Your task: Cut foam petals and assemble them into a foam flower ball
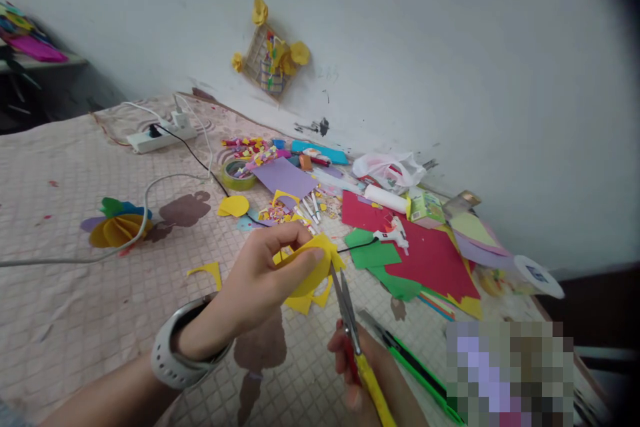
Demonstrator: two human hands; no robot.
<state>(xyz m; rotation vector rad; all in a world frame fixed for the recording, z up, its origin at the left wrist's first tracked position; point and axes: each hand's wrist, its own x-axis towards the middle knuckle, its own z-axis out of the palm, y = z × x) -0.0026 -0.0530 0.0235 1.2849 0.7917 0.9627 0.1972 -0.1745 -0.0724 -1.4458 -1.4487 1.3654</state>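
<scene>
My left hand (263, 273) pinches a piece of yellow paper (307, 273) with a curved outline between thumb and fingers. In my right hand (375, 360) is a pair of scissors (347, 313) with red and yellow handles. Their blades stand slightly apart, with the tips at the right edge of the yellow paper. Several yellow offcuts lie on the table just below it, and one curved yellow scrap (213, 273) rests left of my wrist. A round yellow piece (234, 205) lies farther back.
A green utility knife (420, 370) lies right of my right hand. Beyond are a white glue gun (395, 235), red paper (440, 260), green paper (373, 252) and a tape roll (238, 175). A cable crosses from the power strip (160, 139) past a folded-paper ornament (115, 233) at left.
</scene>
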